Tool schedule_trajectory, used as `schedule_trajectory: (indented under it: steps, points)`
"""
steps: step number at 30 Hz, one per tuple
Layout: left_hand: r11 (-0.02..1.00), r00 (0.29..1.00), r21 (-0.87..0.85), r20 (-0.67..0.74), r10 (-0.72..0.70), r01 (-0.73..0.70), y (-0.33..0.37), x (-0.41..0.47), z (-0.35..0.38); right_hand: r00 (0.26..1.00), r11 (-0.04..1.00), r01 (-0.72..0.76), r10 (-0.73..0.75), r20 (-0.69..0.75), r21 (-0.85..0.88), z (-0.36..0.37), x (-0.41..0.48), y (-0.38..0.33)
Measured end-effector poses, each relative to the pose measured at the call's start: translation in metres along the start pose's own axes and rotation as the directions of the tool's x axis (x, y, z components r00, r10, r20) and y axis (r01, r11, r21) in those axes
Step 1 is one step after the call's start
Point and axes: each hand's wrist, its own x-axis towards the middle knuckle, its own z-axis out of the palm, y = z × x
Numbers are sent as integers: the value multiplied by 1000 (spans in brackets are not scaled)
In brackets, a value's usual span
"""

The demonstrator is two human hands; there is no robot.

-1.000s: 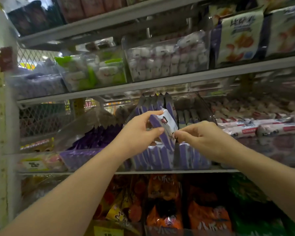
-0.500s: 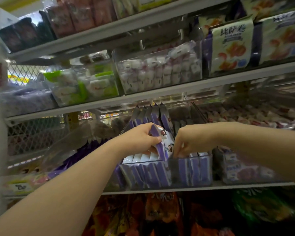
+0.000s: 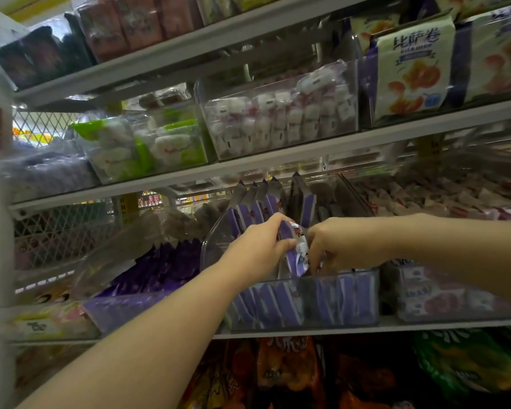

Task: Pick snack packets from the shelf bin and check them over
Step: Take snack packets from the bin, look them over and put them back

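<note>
Right hand (image 3: 337, 246) went into the clear plastic shelf bin (image 3: 373, 290), grasp hidden, probably picking again; left hand (image 3: 257, 246) grips purple-white foil packet (image 3: 297, 252)

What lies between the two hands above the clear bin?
In the head view, a purple-and-white snack packet lies between them; the left hand grips it, and the right hand reaches into the clear bin beside it.

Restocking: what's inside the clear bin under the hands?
Rows of purple snack packets stand in the clear bin; the left hand grips one. The right hand's fingertips and the bin floor are covered.
</note>
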Motion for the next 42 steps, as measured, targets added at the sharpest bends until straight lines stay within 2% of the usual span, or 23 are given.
schedule_trajectory:
  steps: [4, 8, 10, 13, 18, 23, 27, 32, 34, 36, 39, 42]
  points:
    - [1000, 999, -10, -44, 4, -4, -5, 5, 4, 980, 995, -80, 89, -180, 53, -2, 0, 4]
    - [991, 996, 128, -72, 52, -42, -3, 8, 15, 943, 979, -151, 185, -278, 137, -10, 0, 8]
    - [974, 995, 208, -2, 95, -93, -4, 7, 22, 921, 965, -172, 229, -316, 199, -13, -3, 12]
    - [984, 992, 143, 89, 94, -106, -9, 8, 22, 908, 951, -172, 254, -333, 256, -15, -5, 16]
    - [996, 964, 69, 264, 30, -50, -15, 5, 17, 914, 951, -181, 257, -314, 251, -12, -1, 15]
    - [997, 969, 69, 247, 12, -30, -12, -7, 22, 870, 961, -191, 261, -418, 202, -12, -1, 11]
    - [999, 972, 46, 233, -11, 1, -7, -11, 21, 773, 935, -195, 333, -540, 297, -31, -2, 3]
    - [1000, 982, -5, 188, -15, 17, -3, -21, 22, 693, 877, -154, 425, -583, 456, -63, -11, -15]
    - [997, 991, -74, 130, -13, 23, -3, -25, 24, 600, 877, -151, 448, -663, 456, -62, -13, -22]
    - [968, 999, -247, 16, -36, 39, -5, -31, 23, 467, 871, -96, 466, -751, 481, -49, -15, -34]
    - [826, 980, -561, -124, -156, 60, -7, -41, 16, 307, 851, 62, 481, -821, 522, -15, -17, -59]
    - [574, 934, -814, -134, -330, 86, -7, -49, 6, 226, 803, 241, 500, -836, 546, 22, -11, -91]
